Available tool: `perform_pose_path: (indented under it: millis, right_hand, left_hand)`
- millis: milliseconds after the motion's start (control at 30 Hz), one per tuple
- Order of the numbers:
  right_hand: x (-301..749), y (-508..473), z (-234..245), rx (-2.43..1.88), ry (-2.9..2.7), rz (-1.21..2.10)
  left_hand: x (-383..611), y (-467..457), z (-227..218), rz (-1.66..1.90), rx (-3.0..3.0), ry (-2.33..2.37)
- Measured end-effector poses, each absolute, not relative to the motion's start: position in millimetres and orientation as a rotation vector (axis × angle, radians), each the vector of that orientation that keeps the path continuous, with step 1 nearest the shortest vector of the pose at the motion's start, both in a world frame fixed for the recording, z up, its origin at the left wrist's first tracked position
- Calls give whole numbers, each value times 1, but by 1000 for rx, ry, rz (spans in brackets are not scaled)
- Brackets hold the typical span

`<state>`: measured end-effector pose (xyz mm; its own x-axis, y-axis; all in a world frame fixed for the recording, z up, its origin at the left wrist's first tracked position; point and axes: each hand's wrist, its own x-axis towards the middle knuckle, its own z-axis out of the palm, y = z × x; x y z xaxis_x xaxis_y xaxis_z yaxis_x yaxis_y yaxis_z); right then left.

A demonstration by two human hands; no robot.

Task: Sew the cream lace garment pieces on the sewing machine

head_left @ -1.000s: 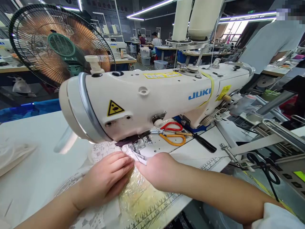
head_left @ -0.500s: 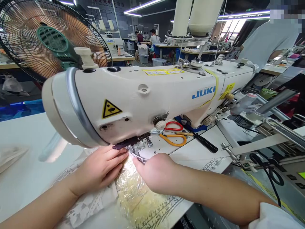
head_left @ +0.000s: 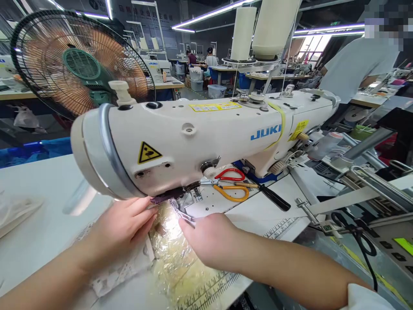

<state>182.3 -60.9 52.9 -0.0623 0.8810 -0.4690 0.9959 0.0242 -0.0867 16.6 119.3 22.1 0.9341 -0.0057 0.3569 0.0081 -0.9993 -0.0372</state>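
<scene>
Under the near end of a white sewing machine head [head_left: 180,133], my left hand [head_left: 125,219] has its fingers pressed together and bent. Their tips are beside a dark purple piece [head_left: 166,196]; what they grip, if anything, is hidden. White lace fabric [head_left: 124,275] lies beneath that hand and wrist. My right hand [head_left: 213,241] is closed at a slim silver metal piece [head_left: 182,213], which points toward the needle area. Clear crinkled plastic film over something pale yellow [head_left: 176,258] lies on the table between the hands.
Behind the needle area lie scissors with red and orange handles [head_left: 230,193] and a black-handled screwdriver [head_left: 274,198]. A large fan [head_left: 80,64] stands at the back left. Thread cones [head_left: 243,34] rise behind the machine. Metal guide bars [head_left: 371,185] are at the right. A person's pale sleeve [head_left: 358,64] shows beyond.
The view has shifted slightly. My left hand has drawn back a little leftward, its fingertips farther from the silver piece. My right hand keeps its closed grip at the silver piece.
</scene>
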Motion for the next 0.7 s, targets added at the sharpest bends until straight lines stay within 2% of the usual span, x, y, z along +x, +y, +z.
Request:
perform_pose_path:
  millis: [100, 267, 433, 600, 700]
  right_hand:
    - [183, -78, 50, 1964, 2191, -516]
    - [163, -103, 18, 2105, 2565, -443]
    - [127, -99, -11, 2206, 2953, -524]
    - [120, -89, 8, 2395, 2652, -866]
    - [132, -88, 22, 2698, 2325, -849]
  left_hand:
    - [3, 112, 32, -453, -3114, 56]
    - [-8, 105, 36, -227, -3220, -183]
    - [-1, 100, 46, -323, -3362, -474]
    - [8, 94, 35, -410, -3303, -694]
    - [7, 83, 18, -306, -3229, -727]
